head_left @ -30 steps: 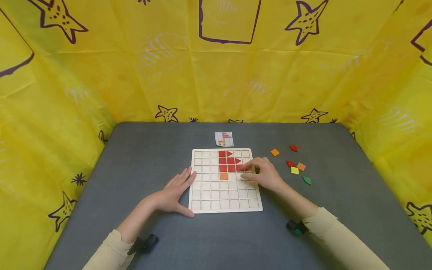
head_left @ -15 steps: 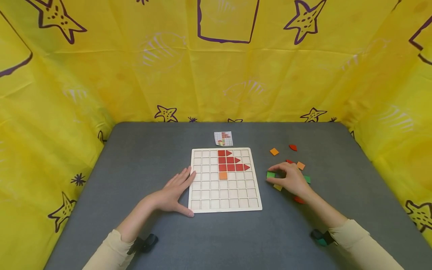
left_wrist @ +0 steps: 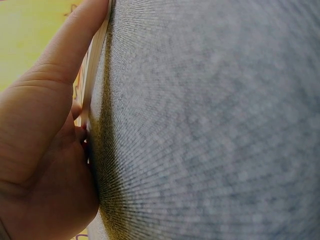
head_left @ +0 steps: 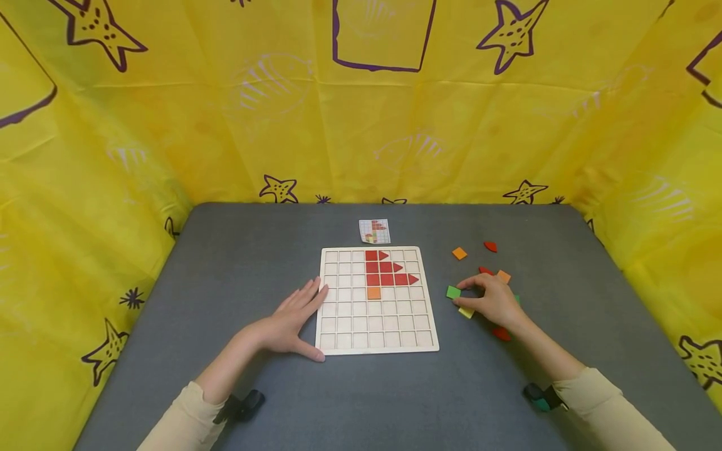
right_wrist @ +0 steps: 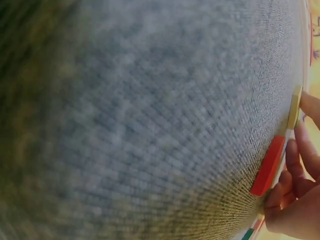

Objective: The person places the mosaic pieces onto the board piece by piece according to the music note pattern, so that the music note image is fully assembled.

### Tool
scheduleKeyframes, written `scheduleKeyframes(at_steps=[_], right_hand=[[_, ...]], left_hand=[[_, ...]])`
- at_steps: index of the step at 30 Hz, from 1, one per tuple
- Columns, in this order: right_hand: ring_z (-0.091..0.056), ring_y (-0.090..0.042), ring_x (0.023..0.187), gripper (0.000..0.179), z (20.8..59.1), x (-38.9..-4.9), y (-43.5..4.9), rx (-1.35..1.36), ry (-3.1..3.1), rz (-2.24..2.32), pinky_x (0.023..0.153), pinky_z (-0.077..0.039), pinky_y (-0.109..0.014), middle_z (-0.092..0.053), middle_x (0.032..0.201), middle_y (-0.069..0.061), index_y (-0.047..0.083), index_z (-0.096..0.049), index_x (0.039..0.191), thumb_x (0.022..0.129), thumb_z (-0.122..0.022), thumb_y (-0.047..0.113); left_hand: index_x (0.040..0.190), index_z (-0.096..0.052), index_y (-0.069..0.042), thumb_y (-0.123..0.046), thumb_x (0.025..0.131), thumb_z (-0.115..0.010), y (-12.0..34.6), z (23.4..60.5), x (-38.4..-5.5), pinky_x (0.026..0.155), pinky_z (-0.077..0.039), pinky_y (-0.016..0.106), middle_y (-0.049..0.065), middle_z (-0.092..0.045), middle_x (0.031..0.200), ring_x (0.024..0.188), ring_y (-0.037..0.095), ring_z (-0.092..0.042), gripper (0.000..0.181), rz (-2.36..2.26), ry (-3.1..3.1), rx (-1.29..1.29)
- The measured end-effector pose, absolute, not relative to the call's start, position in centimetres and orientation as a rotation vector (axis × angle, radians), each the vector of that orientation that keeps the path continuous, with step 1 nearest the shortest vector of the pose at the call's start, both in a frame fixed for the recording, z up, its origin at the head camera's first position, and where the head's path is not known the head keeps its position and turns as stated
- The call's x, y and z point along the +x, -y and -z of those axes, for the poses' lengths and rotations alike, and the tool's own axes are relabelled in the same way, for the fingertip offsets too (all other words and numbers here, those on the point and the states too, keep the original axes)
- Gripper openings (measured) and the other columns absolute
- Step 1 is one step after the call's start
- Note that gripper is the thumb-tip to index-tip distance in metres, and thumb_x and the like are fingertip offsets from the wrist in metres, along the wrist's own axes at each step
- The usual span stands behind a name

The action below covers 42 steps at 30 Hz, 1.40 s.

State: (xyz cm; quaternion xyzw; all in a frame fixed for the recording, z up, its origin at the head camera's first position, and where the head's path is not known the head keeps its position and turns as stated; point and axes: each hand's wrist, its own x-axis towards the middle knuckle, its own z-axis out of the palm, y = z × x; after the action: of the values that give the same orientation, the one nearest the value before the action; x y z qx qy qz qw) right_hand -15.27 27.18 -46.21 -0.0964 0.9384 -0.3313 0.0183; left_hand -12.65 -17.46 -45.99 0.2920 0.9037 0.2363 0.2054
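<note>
Half guessed green square (head_left: 453,292) as light, stiff, best pinched by opposite edges. Rested left hand (head_left: 288,326) outstretched against board (head_left: 392,324); had right hand (head_left: 492,302) at square, grip unclear.

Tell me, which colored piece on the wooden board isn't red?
The orange square, sitting by itself in the row just below the red pieces; every other piece on the board is red.

Head view: even, soft light, mostly sharp. Left wrist: tabletop (left_wrist: 215,120) blurry, yellowish shadow beside left hand (left_wrist: 42,140). Right wrist: left edge dark and smeared, possibly shadow.
</note>
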Motion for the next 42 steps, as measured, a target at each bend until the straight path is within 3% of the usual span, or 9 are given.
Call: scheduleKeyframes(at_steps=[8, 16, 28, 42], right_hand=[[-0.057, -0.025, 0.098, 0.031, 46.1, -15.1, -25.5, -0.342, -2.901, 1.110, 0.086, -0.041, -0.043, -0.068, 0.100, -0.006, 0.010, -0.076, 0.101, 0.077, -0.084, 0.029], [-0.047, -0.021, 0.096, 0.031, 45.9, -14.9, -21.4, -0.364, -2.799, 1.221, 0.082, -0.036, -0.039, -0.067, 0.101, 0.001, 0.016, -0.076, 0.100, 0.075, -0.085, 0.032], [-0.047, -0.017, 0.097, 0.025, 46.1, -15.1, -15.5, -0.616, -2.767, 1.149, 0.083, -0.038, -0.039, -0.066, 0.091, 0.013, 0.024, -0.075, 0.092, 0.071, -0.088, 0.030], [-0.047, -0.015, 0.089, 0.022, 45.9, -15.4, -13.2, -0.837, -2.844, 0.979, 0.080, -0.037, -0.036, -0.066, 0.090, 0.007, 0.018, -0.076, 0.091, 0.072, -0.086, 0.025]], left_hand=[[0.157, -0.006, -0.008, -0.066, 0.068, -0.077, 17.5, 46.1, -12.7, 0.116, -0.004, 0.054, 0.015, 0.004, 0.162, 0.148, 0.032, 0.005, 0.128, -0.666, -2.515, 0.816], [0.157, -0.006, -0.007, -0.065, 0.068, -0.078, 17.5, 46.0, -12.7, 0.116, -0.004, 0.054, 0.015, 0.004, 0.162, 0.148, 0.032, 0.005, 0.128, -0.671, -2.517, 0.822], [0.157, -0.006, -0.007, -0.063, 0.068, -0.079, 17.5, 45.9, -12.7, 0.115, -0.004, 0.054, 0.016, 0.005, 0.162, 0.148, 0.032, 0.005, 0.128, -0.685, -2.510, 0.829], [0.157, -0.005, -0.007, -0.066, 0.068, -0.077, 17.7, 46.3, -12.8, 0.116, -0.004, 0.054, 0.016, 0.006, 0.162, 0.148, 0.032, 0.005, 0.128, -0.686, -2.515, 0.844]])
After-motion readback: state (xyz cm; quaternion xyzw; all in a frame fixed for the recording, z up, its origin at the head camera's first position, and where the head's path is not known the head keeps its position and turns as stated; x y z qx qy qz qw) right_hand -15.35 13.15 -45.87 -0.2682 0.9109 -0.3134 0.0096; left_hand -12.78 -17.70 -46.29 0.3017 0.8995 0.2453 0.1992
